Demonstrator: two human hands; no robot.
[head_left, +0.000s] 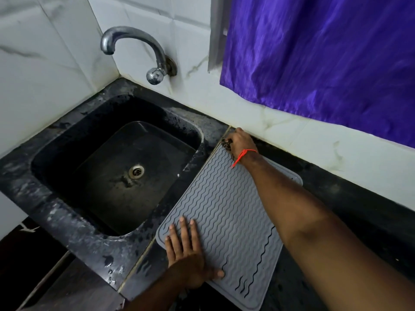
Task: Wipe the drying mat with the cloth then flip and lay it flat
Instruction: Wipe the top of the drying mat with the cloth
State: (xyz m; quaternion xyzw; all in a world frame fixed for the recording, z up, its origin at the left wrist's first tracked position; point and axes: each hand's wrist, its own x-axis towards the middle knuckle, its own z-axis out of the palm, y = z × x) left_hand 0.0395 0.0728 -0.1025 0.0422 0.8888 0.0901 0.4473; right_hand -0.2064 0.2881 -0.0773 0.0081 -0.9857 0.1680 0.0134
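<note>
A grey ribbed drying mat (226, 205) lies flat on the black counter, to the right of the sink. My left hand (190, 254) presses palm-down on the mat's near left corner, fingers spread. My right hand (239, 142) reaches to the mat's far corner by the wall and is closed around a small dark cloth (225, 143), of which only a bit shows under the fingers. A red thread is tied round my right wrist.
A black sink (116, 167) with a steel drain sits left of the mat, a chrome tap (134, 50) above it on the tiled wall. A purple curtain (325, 59) hangs at the upper right. The black counter (359, 216) continues to the right.
</note>
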